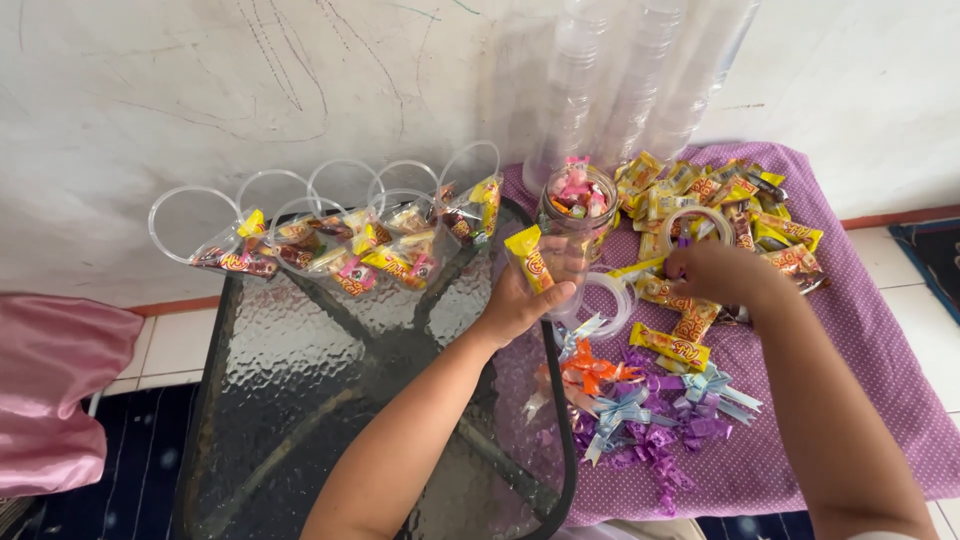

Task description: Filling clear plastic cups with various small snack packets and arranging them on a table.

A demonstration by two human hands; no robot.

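On the glass table (300,400) edge stood a clear plastic cup (575,215) of sweets, light, thin-walled and likely easy to crush, best held around its lower body, where the left hand (520,300) gripped it with a yellow candy (528,258), while the right hand (715,270) closed on wrapped candies (690,190).

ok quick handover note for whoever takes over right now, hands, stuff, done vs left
Left hand: holds a clear cup part-filled with sweets, plus a yellow candy bar against its side.
Right hand: reaching into the candy pile on the purple cloth; whether it grips anything is unclear.
Done: filled cups lie on their sides at the far edge of the glass table.
Left: loose candy, ribbon bows unused, stacked empty cups by the wall.
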